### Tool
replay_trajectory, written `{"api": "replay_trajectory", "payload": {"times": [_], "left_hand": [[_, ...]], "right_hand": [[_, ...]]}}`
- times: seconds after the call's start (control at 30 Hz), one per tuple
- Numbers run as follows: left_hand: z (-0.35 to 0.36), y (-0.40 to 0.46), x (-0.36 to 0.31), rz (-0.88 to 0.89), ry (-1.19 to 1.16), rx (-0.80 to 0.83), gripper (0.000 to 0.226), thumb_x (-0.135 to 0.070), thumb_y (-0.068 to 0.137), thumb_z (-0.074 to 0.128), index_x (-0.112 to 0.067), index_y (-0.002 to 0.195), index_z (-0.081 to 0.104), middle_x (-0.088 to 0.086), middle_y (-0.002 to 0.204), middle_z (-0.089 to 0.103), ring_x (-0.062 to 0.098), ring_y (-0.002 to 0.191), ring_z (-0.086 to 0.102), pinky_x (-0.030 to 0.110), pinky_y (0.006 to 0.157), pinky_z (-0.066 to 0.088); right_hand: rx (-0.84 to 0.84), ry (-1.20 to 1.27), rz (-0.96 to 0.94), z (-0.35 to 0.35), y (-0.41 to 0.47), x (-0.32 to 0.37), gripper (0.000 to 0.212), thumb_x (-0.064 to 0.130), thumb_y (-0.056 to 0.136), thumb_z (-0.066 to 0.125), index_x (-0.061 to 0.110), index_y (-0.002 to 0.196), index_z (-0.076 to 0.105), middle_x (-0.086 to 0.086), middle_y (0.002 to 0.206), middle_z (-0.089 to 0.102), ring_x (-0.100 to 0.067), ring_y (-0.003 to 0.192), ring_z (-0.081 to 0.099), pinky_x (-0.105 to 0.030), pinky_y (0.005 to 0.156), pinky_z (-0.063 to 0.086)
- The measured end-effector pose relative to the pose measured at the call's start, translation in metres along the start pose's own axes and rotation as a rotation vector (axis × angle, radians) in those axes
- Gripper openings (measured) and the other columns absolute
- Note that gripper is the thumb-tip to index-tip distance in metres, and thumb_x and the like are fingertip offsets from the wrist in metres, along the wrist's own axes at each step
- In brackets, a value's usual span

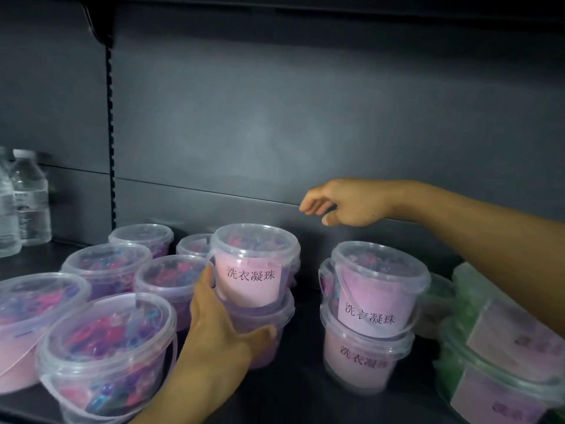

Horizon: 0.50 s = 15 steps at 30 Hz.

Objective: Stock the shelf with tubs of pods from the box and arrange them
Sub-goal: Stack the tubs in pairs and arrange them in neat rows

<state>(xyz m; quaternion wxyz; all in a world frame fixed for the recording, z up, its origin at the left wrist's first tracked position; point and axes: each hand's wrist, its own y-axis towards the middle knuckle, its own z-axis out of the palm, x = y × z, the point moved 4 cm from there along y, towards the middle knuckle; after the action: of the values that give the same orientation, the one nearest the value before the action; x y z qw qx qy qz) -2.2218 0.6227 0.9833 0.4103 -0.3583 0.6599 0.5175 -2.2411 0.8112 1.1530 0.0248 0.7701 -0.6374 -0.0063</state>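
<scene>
Clear tubs of pink and purple pods stand on a dark shelf (299, 396). In the middle, one labelled tub (255, 264) sits stacked on a lower tub (263, 328). My left hand (220, 325) grips this stack, fingers behind the upper tub and thumb across the lower tub's front. To the right stands a second stack of two labelled tubs (374, 301). My right hand (342, 203) hovers above and between the two stacks, fingers loosely curled, holding nothing. Several single tubs (107, 341) fill the left side.
Water bottles (27, 200) stand at the far left of the shelf. Tubs of green pods (501, 356) crowd the right edge. The grey back panel (305, 117) rises behind, with another shelf overhead. A gap of bare shelf lies between the two stacks.
</scene>
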Motion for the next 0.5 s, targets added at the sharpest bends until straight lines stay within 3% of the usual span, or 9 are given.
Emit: {"api": "replay_trajectory", "payload": {"times": [0.13,0.23,0.3,0.37,0.43,0.5], "left_hand": [[-0.002,0.006,0.001,-0.047,0.002,-0.011,0.118,-0.003,0.06,0.085,-0.032,0.145,0.009,-0.032,0.111,0.038,-0.009,0.104,0.045,0.022,0.096,0.032],[-0.004,0.012,0.006,-0.123,-0.014,-0.004,0.119,-0.004,0.054,0.087,-0.027,0.146,0.014,-0.018,0.115,0.046,0.001,0.108,0.05,0.025,0.096,0.036],[-0.005,0.016,0.01,-0.144,-0.022,0.008,0.126,-0.019,0.039,0.094,-0.032,0.14,0.02,-0.022,0.113,0.048,-0.005,0.101,0.052,0.025,0.094,0.039],[-0.005,0.016,0.013,-0.158,0.007,0.002,0.132,-0.039,0.017,0.092,-0.039,0.13,0.024,-0.029,0.112,0.048,-0.016,0.095,0.052,0.023,0.09,0.042],[-0.006,0.016,0.017,-0.177,0.007,-0.012,0.124,-0.031,0.02,0.09,-0.04,0.125,0.025,-0.03,0.109,0.049,-0.024,0.087,0.053,0.015,0.079,0.043],[-0.004,0.015,0.02,-0.212,0.006,-0.006,0.119,-0.023,0.024,0.091,-0.039,0.123,0.028,-0.026,0.105,0.055,-0.018,0.086,0.057,0.012,0.071,0.043]], "right_hand": [[0.254,-0.073,-0.03,0.019,0.036,-0.014,0.045,-0.003,0.092,0.048,0.014,0.133,0.05,0.0,0.135,0.053,-0.014,0.125,0.049,-0.025,0.102,0.039],[0.401,-0.155,-0.084,0.04,0.062,-0.022,0.048,-0.005,0.091,0.046,0.015,0.134,0.049,0.001,0.137,0.051,-0.01,0.12,0.048,-0.023,0.097,0.037],[0.489,-0.215,-0.12,0.055,0.077,-0.027,0.05,-0.005,0.089,0.047,0.016,0.134,0.05,0.0,0.135,0.053,-0.009,0.117,0.047,-0.019,0.089,0.035],[0.541,-0.278,-0.168,0.066,0.088,-0.03,0.049,-0.002,0.088,0.054,0.015,0.133,0.051,-0.003,0.132,0.055,-0.016,0.121,0.05,-0.017,0.083,0.036],[0.534,-0.297,-0.231,0.073,0.097,-0.029,0.047,0.001,0.084,0.062,0.011,0.129,0.054,-0.006,0.128,0.059,-0.022,0.118,0.054,-0.017,0.078,0.039],[0.496,-0.272,-0.277,0.077,0.102,-0.029,0.043,0.0,0.08,0.067,0.005,0.121,0.06,-0.012,0.121,0.063,-0.026,0.109,0.059,-0.023,0.078,0.044]]}}
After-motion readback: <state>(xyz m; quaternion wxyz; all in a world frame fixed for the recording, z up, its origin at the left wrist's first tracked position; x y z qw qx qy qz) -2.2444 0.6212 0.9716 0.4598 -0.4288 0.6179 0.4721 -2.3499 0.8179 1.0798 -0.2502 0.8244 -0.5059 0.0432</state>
